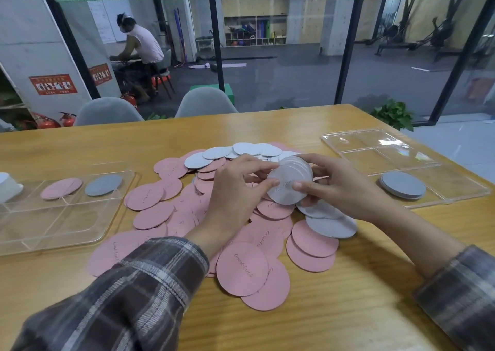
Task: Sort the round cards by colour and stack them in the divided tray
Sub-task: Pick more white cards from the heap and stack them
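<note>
Near pink cards [242, 269]: lying overlapped on the surface [348, 310], just beside the left sleeve [134, 283]. A dragging cuff could be sweeping them out of the pile.
Loose grey cards [330, 226]: resting partly on pink ones below the right wrist. They risk being nudged under the pink layer and missed.
Left hand [235, 190]: fingers [267, 183] curling onto the left rim of the held grey stack, thumb lying on its face.
Right hand [337, 190]: fingers [302, 187] clamping the right rim, thumb on the face.
Held grey stack [290, 182]: being held tilted above the pile, between both hands, outside both trays. Its upper edges are fanning. A slackening pinch could let the thin cards slide out and scatter.
Left tray [53, 224]: carrying pink and grey cards in adjoining far compartments.
Right tray [460, 184]: carrying a grey pile [403, 184] in its near-left compartment. Two grey destinations risk splitting the colour, and the clear dividers could be catching a descending edge.
Far grey cards [241, 149]: waiting unsorted.
</note>
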Demonstrator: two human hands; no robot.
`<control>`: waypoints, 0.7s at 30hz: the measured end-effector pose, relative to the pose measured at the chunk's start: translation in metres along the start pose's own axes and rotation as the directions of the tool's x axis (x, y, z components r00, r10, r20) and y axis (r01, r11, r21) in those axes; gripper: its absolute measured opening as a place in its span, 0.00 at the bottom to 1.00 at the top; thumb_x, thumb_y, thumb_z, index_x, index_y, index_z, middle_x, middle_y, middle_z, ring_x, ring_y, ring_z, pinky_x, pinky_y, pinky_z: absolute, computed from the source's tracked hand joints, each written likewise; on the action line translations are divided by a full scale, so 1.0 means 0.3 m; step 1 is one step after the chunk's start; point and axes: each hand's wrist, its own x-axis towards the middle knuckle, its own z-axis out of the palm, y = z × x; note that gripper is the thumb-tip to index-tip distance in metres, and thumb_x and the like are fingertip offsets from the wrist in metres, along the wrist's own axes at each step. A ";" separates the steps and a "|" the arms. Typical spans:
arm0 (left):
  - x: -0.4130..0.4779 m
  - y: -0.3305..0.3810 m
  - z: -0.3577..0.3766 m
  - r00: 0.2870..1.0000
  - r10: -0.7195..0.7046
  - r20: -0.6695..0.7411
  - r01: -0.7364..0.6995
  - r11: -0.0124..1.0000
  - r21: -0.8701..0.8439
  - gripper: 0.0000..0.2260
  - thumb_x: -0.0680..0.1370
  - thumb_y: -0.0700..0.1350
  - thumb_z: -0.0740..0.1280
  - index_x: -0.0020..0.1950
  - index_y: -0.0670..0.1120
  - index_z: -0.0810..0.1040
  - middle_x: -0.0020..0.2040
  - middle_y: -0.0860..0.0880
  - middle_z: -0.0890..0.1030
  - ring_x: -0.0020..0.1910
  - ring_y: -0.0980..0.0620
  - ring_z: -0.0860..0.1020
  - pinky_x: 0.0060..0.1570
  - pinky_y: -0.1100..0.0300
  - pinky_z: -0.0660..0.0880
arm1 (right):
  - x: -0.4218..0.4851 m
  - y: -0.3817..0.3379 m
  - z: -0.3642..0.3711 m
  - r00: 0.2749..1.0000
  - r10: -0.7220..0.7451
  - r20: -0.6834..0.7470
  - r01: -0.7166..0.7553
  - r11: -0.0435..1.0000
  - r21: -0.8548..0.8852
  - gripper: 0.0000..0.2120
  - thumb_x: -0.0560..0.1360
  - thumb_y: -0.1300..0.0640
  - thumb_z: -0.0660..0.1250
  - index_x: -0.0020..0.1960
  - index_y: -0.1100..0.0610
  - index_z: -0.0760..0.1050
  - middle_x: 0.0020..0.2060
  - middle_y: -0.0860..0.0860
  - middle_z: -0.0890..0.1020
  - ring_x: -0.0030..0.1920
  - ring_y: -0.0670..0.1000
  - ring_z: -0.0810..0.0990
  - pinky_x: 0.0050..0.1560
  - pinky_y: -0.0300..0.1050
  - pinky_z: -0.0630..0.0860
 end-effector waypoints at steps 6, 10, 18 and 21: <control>0.000 0.010 0.020 1.000 0.025 0.006 -0.025 0.999 0.025 0.11 0.73 0.38 0.80 0.53 0.47 0.85 0.48 0.52 0.83 0.47 0.54 0.83 0.46 0.62 0.83 | 0.005 0.017 -0.009 0.998 -0.007 -0.058 0.003 0.998 -0.067 0.17 0.78 0.53 0.73 0.65 0.46 0.77 0.47 0.50 0.87 0.38 0.54 0.87 0.47 0.58 0.83; -0.014 0.007 0.028 0.986 0.115 0.124 -0.132 0.981 0.140 0.05 0.76 0.40 0.77 0.50 0.46 0.84 0.46 0.53 0.82 0.48 0.54 0.80 0.44 0.69 0.76 | 0.014 0.041 -0.039 0.981 -0.018 -0.195 -0.024 0.977 -0.211 0.15 0.78 0.51 0.72 0.64 0.46 0.77 0.47 0.48 0.85 0.36 0.48 0.85 0.45 0.56 0.83; -0.038 -0.018 0.049 0.803 0.156 0.575 -0.401 0.856 0.327 0.18 0.81 0.59 0.64 0.66 0.54 0.83 0.71 0.56 0.79 0.72 0.54 0.73 0.70 0.46 0.69 | 0.023 0.065 -0.053 0.951 -0.039 -0.308 -0.060 0.950 -0.307 0.17 0.78 0.49 0.71 0.65 0.48 0.74 0.46 0.48 0.84 0.34 0.45 0.84 0.43 0.52 0.81; -0.038 -0.012 0.048 0.794 0.149 0.590 -0.396 0.863 0.314 0.17 0.82 0.60 0.63 0.63 0.54 0.84 0.70 0.57 0.79 0.70 0.54 0.74 0.67 0.45 0.71 | 0.023 0.071 -0.052 0.949 -0.038 -0.314 -0.066 0.948 -0.313 0.17 0.78 0.48 0.71 0.65 0.47 0.74 0.47 0.48 0.84 0.38 0.48 0.84 0.43 0.53 0.81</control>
